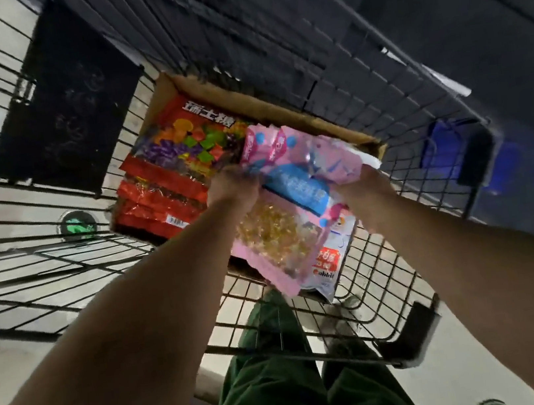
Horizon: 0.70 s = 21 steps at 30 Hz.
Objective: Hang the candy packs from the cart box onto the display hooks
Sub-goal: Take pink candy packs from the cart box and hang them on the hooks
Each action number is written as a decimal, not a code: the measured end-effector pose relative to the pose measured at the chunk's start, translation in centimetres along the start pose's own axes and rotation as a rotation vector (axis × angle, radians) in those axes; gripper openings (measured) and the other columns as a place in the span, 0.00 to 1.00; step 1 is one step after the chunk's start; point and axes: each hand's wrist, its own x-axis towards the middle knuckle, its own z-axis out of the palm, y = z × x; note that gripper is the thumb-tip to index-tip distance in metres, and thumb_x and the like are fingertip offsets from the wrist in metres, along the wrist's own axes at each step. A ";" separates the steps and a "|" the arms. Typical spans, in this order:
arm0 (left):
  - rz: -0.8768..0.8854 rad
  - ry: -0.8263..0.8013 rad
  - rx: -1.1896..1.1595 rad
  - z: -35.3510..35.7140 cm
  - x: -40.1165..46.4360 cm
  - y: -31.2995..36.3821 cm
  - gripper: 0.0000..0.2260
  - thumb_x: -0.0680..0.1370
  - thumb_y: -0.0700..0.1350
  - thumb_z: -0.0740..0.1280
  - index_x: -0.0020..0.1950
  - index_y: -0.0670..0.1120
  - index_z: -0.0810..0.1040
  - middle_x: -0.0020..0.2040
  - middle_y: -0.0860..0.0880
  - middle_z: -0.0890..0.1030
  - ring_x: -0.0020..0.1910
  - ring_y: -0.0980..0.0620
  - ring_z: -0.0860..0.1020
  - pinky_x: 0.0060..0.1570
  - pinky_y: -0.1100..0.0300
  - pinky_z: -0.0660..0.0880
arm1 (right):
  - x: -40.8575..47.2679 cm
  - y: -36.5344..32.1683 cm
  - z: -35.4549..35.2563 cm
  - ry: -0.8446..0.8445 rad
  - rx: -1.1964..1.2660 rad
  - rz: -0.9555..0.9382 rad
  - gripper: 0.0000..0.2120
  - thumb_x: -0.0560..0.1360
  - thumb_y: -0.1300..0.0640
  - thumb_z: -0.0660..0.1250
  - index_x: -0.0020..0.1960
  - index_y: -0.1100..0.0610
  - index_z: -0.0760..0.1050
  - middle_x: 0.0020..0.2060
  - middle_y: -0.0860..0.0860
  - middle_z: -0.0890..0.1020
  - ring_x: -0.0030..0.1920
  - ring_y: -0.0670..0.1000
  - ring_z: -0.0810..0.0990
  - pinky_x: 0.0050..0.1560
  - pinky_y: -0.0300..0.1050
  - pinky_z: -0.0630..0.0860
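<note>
Both hands are on the pink candy packs (287, 199)! The left hand (233, 186) is curled into the left side of the bundle near its top, fingers buried in the wrappers, and the right hand (364, 179) clamps the right edge, fingers tucked behind the film so their exact lie can't be read. Motion blur smears both grips, but each one clearly has plastic in it.

The bundle sits over the near right part of the cardboard box (279, 107), which rests in the wire cart (373, 276). Its long axis runs from the far end of the box back toward the person, with the lower ends of the packs hanging out over the box's near edge. So the header ends, where hang holes would be, look to lie at the far end, just past the hands and not below them. That's the relation that counts, I'd say: lift and the packs dangle tail-down, tops already up by the fingers.

Left of the bundle, the red candy packs (168, 179) lie stacked flat in the box, untouched, just beside the left hand and well away from the right.

No display hooks in sight, only dark shelving (439, 20) beyond the cart.
</note>
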 end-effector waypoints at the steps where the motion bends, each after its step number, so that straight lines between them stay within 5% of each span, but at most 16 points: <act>1: -0.023 -0.006 -0.049 0.1 0.9 0.2 0.18 0.78 0.49 0.65 0.62 0.40 0.79 0.58 0.38 0.83 0.57 0.37 0.81 0.57 0.53 0.78 | 0.3 0.4 -0.7 -0.018 0.059 0.008 0.23 0.61 0.49 0.81 0.50 0.58 0.79 0.45 0.56 0.85 0.40 0.55 0.84 0.44 0.54 0.83; 4: -0.035 0.011 -0.119 1.6 3.8 0.1 0.26 0.74 0.54 0.65 0.70 0.45 0.74 0.63 0.39 0.80 0.59 0.38 0.80 0.61 0.47 0.78 | 1.1 2.0 -3.5 0.015 0.175 0.095 0.16 0.59 0.55 0.77 0.44 0.57 0.79 0.40 0.57 0.83 0.41 0.57 0.80 0.44 0.51 0.78; 7: -0.053 0.014 -0.141 2.4 3.2 1.7 0.27 0.78 0.50 0.69 0.75 0.43 0.68 0.69 0.39 0.75 0.68 0.39 0.75 0.68 0.51 0.72 | 1.4 3.0 -3.6 0.078 0.303 0.156 0.18 0.69 0.52 0.74 0.57 0.55 0.78 0.52 0.58 0.83 0.46 0.56 0.82 0.37 0.46 0.77; 10: -0.092 0.016 -0.043 3.7 3.9 1.8 0.33 0.78 0.54 0.70 0.79 0.43 0.62 0.74 0.41 0.71 0.71 0.42 0.72 0.67 0.56 0.69 | 1.1 4.0 -3.3 0.120 0.389 0.155 0.21 0.74 0.52 0.73 0.65 0.55 0.74 0.58 0.59 0.81 0.52 0.56 0.82 0.44 0.47 0.80; 14: -0.084 0.002 0.060 3.9 4.3 1.5 0.40 0.75 0.58 0.72 0.81 0.46 0.58 0.75 0.40 0.68 0.70 0.40 0.72 0.68 0.48 0.72 | 0.2 4.5 -2.8 0.104 0.383 0.171 0.14 0.72 0.52 0.73 0.56 0.54 0.79 0.49 0.57 0.83 0.46 0.56 0.83 0.36 0.45 0.77; 18: -0.048 -0.069 0.045 3.2 4.1 1.1 0.26 0.73 0.59 0.73 0.64 0.44 0.77 0.58 0.45 0.81 0.54 0.47 0.81 0.58 0.50 0.79 | -0.8 4.6 -2.9 0.097 0.427 0.177 0.16 0.72 0.51 0.74 0.56 0.57 0.78 0.43 0.53 0.83 0.41 0.52 0.82 0.36 0.46 0.77; 21: 0.000 -0.025 0.091 3.0 2.7 1.5 0.27 0.71 0.66 0.72 0.54 0.44 0.79 0.52 0.47 0.82 0.50 0.48 0.82 0.55 0.50 0.81 | -1.3 4.8 -3.3 0.124 0.445 0.196 0.15 0.73 0.50 0.73 0.57 0.55 0.78 0.43 0.53 0.82 0.37 0.51 0.80 0.31 0.44 0.72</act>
